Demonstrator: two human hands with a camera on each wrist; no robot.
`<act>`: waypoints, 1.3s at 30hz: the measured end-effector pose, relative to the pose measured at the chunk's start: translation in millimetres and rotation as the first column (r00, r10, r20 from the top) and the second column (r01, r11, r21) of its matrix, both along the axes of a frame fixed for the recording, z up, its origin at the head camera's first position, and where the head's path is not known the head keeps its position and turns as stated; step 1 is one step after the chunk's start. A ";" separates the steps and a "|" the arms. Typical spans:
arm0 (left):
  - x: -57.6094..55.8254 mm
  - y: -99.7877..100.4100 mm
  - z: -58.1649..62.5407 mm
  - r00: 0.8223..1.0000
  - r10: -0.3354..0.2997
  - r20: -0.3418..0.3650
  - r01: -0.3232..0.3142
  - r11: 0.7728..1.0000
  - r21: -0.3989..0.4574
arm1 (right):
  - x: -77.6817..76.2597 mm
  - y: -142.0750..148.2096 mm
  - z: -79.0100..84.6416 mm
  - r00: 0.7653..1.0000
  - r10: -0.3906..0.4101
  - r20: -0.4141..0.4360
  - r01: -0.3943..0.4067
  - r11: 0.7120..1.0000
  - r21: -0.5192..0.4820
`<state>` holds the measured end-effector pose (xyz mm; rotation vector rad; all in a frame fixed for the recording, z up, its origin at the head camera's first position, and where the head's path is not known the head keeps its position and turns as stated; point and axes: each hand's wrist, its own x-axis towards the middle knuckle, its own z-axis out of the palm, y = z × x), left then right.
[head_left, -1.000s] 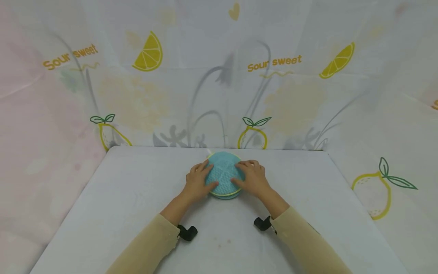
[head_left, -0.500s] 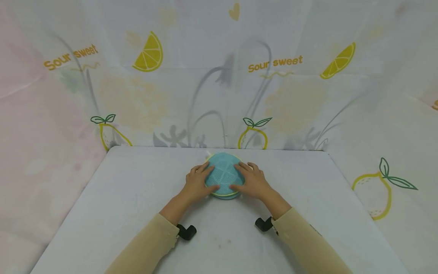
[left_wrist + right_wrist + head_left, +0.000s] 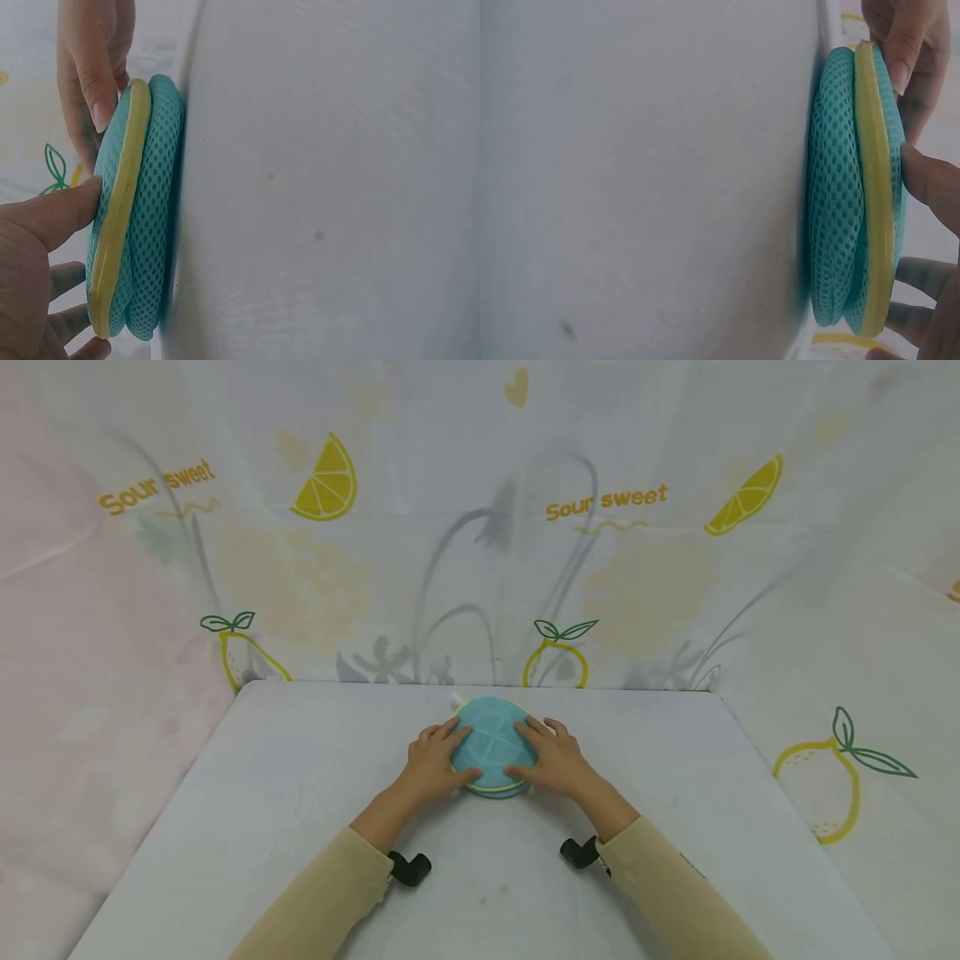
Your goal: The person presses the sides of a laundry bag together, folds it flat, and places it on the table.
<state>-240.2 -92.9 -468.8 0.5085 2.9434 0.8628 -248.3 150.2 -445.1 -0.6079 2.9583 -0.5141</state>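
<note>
A round, flattened mesh laundry bag (image 3: 493, 745), teal with yellow trim, lies on the white table. Seen from the side in the left wrist view, the bag (image 3: 154, 202) is pressed into stacked layers with the yellow band (image 3: 120, 217) round its upper layer. My left hand (image 3: 432, 762) rests on its left side, thumb and index finger spread over the top. On the opposite side my right hand (image 3: 555, 756) mirrors it, fingers extended on the top and edge. The right wrist view has the right thumb (image 3: 930, 184) touching the bag's upper face.
The white table (image 3: 300, 777) ends at a back edge just behind the bag. A lemon-printed cloth (image 3: 450, 485) hangs behind and at both sides. Black wrist mounts (image 3: 410, 869) stick out from the beige sleeves (image 3: 322, 893).
Both hands have stayed on the bag, with the right thumb and fingers shifting slightly on its top. The bag sits in nearly the same spot.
</note>
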 end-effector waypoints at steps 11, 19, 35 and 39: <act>-1.8 1.3 -1.8 1.000 -0.002 0.019 0.002 1.000 -0.025 | -1.9 -0.4 -3.9 0.999 -0.007 0.048 0.006 1.000 0.019; -2.7 1.3 -5.9 1.000 -0.011 0.028 0.012 0.999 -0.042 | -2.9 -0.7 -6.1 0.996 -0.013 0.088 0.011 1.000 0.023; -5.1 5.2 -5.1 0.999 -0.018 0.048 0.023 0.996 -0.087 | -6.1 0.5 -6.9 0.993 0.011 0.114 -0.016 0.999 0.044; -5.7 4.2 -7.2 0.998 -0.016 0.054 0.021 0.995 -0.093 | -6.1 -0.4 -7.4 0.993 0.016 0.118 -0.021 0.999 0.039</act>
